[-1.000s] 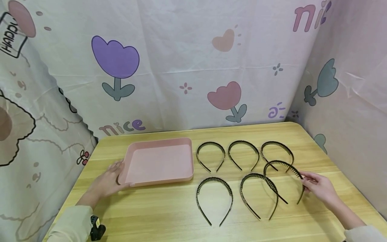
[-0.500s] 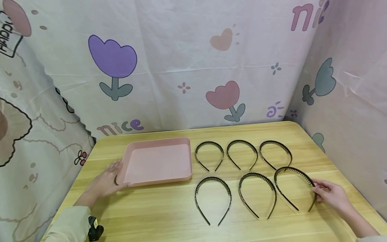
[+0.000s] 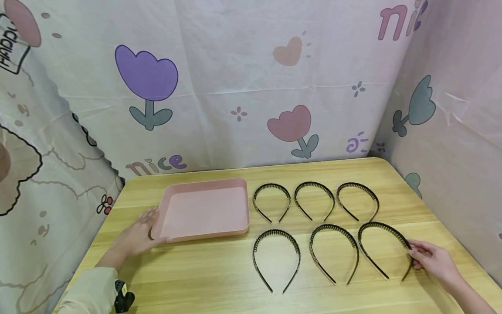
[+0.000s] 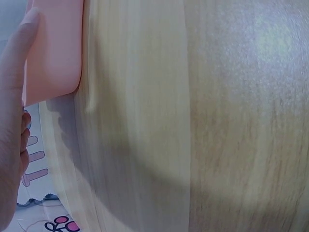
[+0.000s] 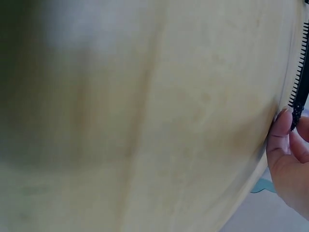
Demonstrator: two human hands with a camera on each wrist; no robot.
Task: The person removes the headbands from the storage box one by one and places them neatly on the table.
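Observation:
With thumb and fingers, my right hand (image 3: 435, 260) pinches the right arm of a black toothed headband (image 3: 386, 225), at the right end of the front row. The right wrist view shows the fingertips on the end of its comb teeth (image 5: 303, 72). Its left side lies close beside the middle front headband (image 3: 333, 227). My left hand (image 3: 133, 237) rests against the near left corner of a shallow pink tray (image 3: 204, 213), which has nothing in it. In the left wrist view the thumb lies straight along the tray's outer wall (image 4: 55, 58).
Three similar headbands stretch across the back row, from the left one (image 3: 271, 186) to the right one (image 3: 358, 185). Another headband (image 3: 276, 232) lies at the front left. A printed cloth (image 3: 219, 65) hangs behind the wooden table (image 3: 204, 274) and along both sides.
My right hand has carried its headband right and toward me, off the headbands it overlapped, into line with the front row. The left hand and tray stay in place.

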